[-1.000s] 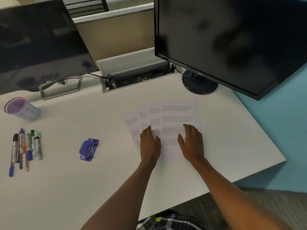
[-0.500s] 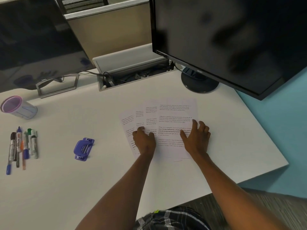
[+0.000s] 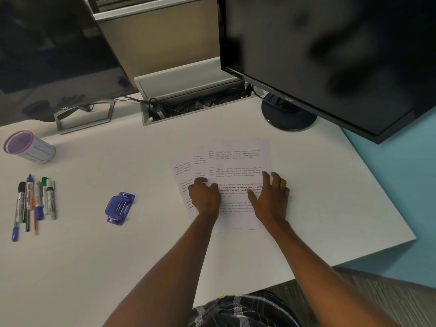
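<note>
The papers (image 3: 238, 161) lie spread like a fan on the tabletop (image 3: 132, 260), under both my grips, with their long sides pointing away from me. My right grip (image 3: 271, 199) lies flat and open on the top sheet. My left grip (image 3: 204, 198) is curled on the sheets, and I cannot tell if it pinches one. The loose sheets stick out to the left, nearest my left grip.

Matt printed paper sheets (image 3: 238, 161), smooth matt white desk (image 3: 118, 244), glossy plastic hole punch (image 3: 119, 207)
</note>
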`<state>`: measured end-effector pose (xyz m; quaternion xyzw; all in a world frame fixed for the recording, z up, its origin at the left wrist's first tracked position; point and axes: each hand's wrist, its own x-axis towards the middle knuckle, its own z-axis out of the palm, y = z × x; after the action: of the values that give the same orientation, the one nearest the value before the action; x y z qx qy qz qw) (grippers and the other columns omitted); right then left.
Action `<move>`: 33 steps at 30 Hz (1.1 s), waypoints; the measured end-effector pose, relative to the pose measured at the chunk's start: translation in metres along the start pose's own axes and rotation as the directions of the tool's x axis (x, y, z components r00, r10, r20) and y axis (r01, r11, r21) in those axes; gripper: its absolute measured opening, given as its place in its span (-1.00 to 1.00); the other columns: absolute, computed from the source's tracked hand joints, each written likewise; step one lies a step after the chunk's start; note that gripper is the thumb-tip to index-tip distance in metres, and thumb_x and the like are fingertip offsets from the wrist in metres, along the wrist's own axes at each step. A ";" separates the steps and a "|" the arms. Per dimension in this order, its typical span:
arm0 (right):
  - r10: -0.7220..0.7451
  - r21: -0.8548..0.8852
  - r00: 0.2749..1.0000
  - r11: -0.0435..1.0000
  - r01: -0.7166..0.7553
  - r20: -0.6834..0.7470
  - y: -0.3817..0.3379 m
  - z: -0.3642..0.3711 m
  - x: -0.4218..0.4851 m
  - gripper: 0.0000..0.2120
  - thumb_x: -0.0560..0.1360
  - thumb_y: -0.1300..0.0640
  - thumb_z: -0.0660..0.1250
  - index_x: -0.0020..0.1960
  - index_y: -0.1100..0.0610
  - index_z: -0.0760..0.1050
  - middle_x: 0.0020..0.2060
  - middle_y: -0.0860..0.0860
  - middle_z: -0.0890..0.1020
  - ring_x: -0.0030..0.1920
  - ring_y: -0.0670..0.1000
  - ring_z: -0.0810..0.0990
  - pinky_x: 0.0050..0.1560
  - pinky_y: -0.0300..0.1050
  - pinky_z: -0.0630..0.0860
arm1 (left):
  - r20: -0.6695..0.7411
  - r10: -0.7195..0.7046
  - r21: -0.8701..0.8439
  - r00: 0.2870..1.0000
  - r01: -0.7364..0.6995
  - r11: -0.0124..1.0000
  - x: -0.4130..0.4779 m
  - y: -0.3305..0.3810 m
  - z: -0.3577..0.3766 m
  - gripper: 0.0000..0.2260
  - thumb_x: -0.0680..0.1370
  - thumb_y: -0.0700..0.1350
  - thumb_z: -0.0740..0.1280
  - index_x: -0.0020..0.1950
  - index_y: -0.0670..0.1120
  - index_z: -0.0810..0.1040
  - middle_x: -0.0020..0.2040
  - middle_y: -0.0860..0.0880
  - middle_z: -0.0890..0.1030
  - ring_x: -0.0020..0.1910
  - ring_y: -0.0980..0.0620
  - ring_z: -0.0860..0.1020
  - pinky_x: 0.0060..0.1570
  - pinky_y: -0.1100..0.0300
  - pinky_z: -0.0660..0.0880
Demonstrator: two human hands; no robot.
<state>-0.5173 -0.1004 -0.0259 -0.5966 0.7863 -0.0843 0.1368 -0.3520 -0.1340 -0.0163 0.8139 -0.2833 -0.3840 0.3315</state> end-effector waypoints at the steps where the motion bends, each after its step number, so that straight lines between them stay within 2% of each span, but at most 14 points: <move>1: -0.005 0.001 1.000 1.000 0.005 0.005 -0.002 0.001 0.000 -0.34 0.54 -0.19 0.36 0.51 0.10 0.28 0.47 0.16 0.34 0.40 0.18 0.33 0.34 0.09 0.34 | -0.007 -0.007 -0.008 1.000 0.007 1.000 0.000 0.001 0.000 -0.73 0.54 -0.21 0.39 0.24 -0.12 0.58 0.25 -0.13 0.58 0.18 -0.13 0.58 0.30 -0.13 0.53; 3: -0.010 0.005 1.000 1.000 0.010 0.011 -0.006 0.002 -0.001 -0.34 0.54 -0.17 0.37 0.51 0.10 0.28 0.48 0.16 0.34 0.40 0.18 0.33 0.34 0.09 0.35 | -0.016 -0.032 -0.022 0.999 0.031 0.999 0.001 0.005 0.000 -0.75 0.54 -0.22 0.39 0.21 -0.15 0.60 0.22 -0.14 0.62 0.13 -0.11 0.61 0.25 -0.09 0.56; 5: -0.014 0.012 1.000 1.000 0.014 0.016 -0.009 0.002 -0.002 -0.34 0.53 -0.17 0.38 0.50 0.09 0.29 0.47 0.16 0.34 0.40 0.18 0.32 0.35 0.09 0.35 | -0.013 -0.079 -0.050 0.997 0.079 0.996 0.004 0.007 0.000 -0.77 0.51 -0.24 0.38 0.15 -0.25 0.63 0.12 -0.25 0.65 0.08 -0.22 0.66 0.13 -0.11 0.61; 7: -0.016 0.018 1.000 1.000 0.016 0.018 -0.010 0.003 -0.002 -0.35 0.53 -0.16 0.39 0.50 0.09 0.29 0.48 0.16 0.34 0.41 0.19 0.32 0.35 0.09 0.35 | 0.012 -0.111 -0.076 0.994 0.112 0.991 0.005 0.010 -0.001 -0.82 0.47 -0.26 0.37 0.00 -0.34 0.63 -0.03 -0.35 0.64 -0.14 -0.28 0.65 -0.12 -0.10 0.60; 8: -0.017 0.018 1.000 1.000 0.017 0.017 -0.010 0.003 -0.002 -0.35 0.54 -0.16 0.38 0.50 0.10 0.29 0.48 0.16 0.34 0.41 0.19 0.32 0.36 0.10 0.35 | 0.026 -0.118 -0.087 0.993 0.120 0.989 0.006 0.011 -0.001 -0.90 0.46 -0.26 0.37 -0.17 -0.30 0.62 -0.19 -0.35 0.60 -0.27 -0.22 0.58 -0.24 -0.01 0.52; 9: -0.019 0.015 1.000 1.000 0.019 0.017 -0.009 0.003 -0.002 -0.35 0.54 -0.17 0.38 0.50 0.10 0.29 0.48 0.16 0.33 0.42 0.19 0.32 0.36 0.10 0.35 | 0.035 -0.137 -0.100 0.990 0.140 0.985 0.008 0.012 -0.001 -0.85 0.46 -0.26 0.38 -0.32 -0.22 0.55 -0.34 -0.26 0.53 -0.31 -0.15 0.49 -0.27 0.05 0.44; 10: -0.021 0.008 1.000 1.000 0.021 0.019 -0.009 0.003 -0.002 -0.35 0.55 -0.17 0.36 0.50 0.10 0.29 0.49 0.16 0.33 0.42 0.19 0.31 0.36 0.10 0.35 | 0.039 -0.152 -0.104 0.988 0.156 0.982 0.011 0.014 -0.001 -0.76 0.47 -0.24 0.40 -0.39 -0.16 0.48 -0.38 -0.14 0.50 -0.29 -0.11 0.48 -0.26 0.08 0.42; 12: -0.025 -0.004 0.999 1.000 0.025 0.021 -0.008 0.003 -0.002 -0.35 0.55 -0.19 0.35 0.51 0.09 0.28 0.49 0.15 0.32 0.43 0.18 0.31 0.37 0.09 0.34 | 0.052 -0.179 -0.087 0.983 0.183 0.979 0.016 0.017 0.000 -0.73 0.50 -0.18 0.44 -0.36 -0.13 0.46 -0.32 -0.06 0.55 -0.17 -0.14 0.58 -0.15 0.04 0.57; 15: -0.026 -0.009 0.999 1.000 0.026 0.020 -0.007 0.003 -0.001 -0.35 0.55 -0.20 0.34 0.51 0.09 0.28 0.49 0.15 0.33 0.43 0.18 0.31 0.36 0.09 0.35 | 0.076 -0.178 -0.078 0.981 0.184 0.980 0.015 0.019 0.001 -0.78 0.51 -0.12 0.46 -0.28 -0.13 0.50 -0.19 -0.10 0.64 -0.03 -0.17 0.66 0.09 -0.10 0.66; 18: -0.025 -0.005 0.999 1.000 0.025 0.022 -0.007 0.003 -0.001 -0.34 0.55 -0.21 0.34 0.51 0.09 0.28 0.50 0.14 0.32 0.43 0.17 0.31 0.36 0.09 0.34 | 0.108 -0.153 -0.111 0.982 0.165 0.980 0.012 0.019 0.000 -0.84 0.52 -0.13 0.43 -0.08 -0.09 0.46 -0.03 -0.13 0.65 -0.01 -0.15 0.65 0.10 -0.12 0.65; 23: -0.021 -0.016 1.000 1.000 0.021 0.022 -0.005 0.003 -0.002 -0.35 0.56 -0.23 0.31 0.51 0.08 0.27 0.51 0.12 0.31 0.44 0.16 0.31 0.35 0.08 0.33 | 0.103 -0.087 -0.097 0.991 0.097 0.991 0.013 0.021 -0.011 -0.73 0.57 -0.17 0.41 0.25 -0.08 0.49 0.11 -0.05 0.59 0.01 -0.06 0.62 0.07 -0.01 0.63; 26: -0.018 -0.014 1.000 1.000 0.018 0.011 -0.006 0.003 -0.003 -0.36 0.57 -0.23 0.30 0.51 0.09 0.27 0.52 0.12 0.30 0.44 0.16 0.30 0.36 0.08 0.32 | 0.165 -0.023 -0.051 0.986 0.032 0.998 0.016 0.018 -0.018 -0.90 0.57 -0.20 0.43 0.08 -0.12 0.64 0.06 -0.08 0.71 -0.04 -0.08 0.68 0.07 0.00 0.65; 30: -0.022 0.004 1.000 1.000 0.022 0.003 -0.006 0.004 -0.004 -0.36 0.57 -0.23 0.30 0.51 0.09 0.28 0.51 0.12 0.31 0.44 0.16 0.31 0.36 0.09 0.33 | 0.237 0.052 -0.024 0.970 -0.047 0.999 0.018 0.013 -0.025 -0.92 0.54 -0.28 0.46 0.01 -0.19 0.72 0.00 -0.11 0.75 -0.07 -0.09 0.72 0.08 0.00 0.67; 33: -0.018 0.124 1.000 0.992 0.017 0.004 -0.001 0.003 0.000 -0.34 0.55 -0.21 0.35 0.51 0.11 0.29 0.47 0.13 0.36 0.42 0.17 0.33 0.34 0.10 0.34 | 0.286 0.067 -0.063 0.956 -0.051 0.997 0.019 0.013 -0.033 -0.95 0.56 -0.25 0.47 -0.05 -0.16 0.73 -0.05 -0.07 0.76 -0.10 -0.08 0.74 0.05 -0.01 0.69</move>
<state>-0.5157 -0.1003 -0.0284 -0.5940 0.7739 -0.1327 0.1748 -0.3180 -0.1446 0.0009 0.7311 -0.3418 -0.4960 0.3204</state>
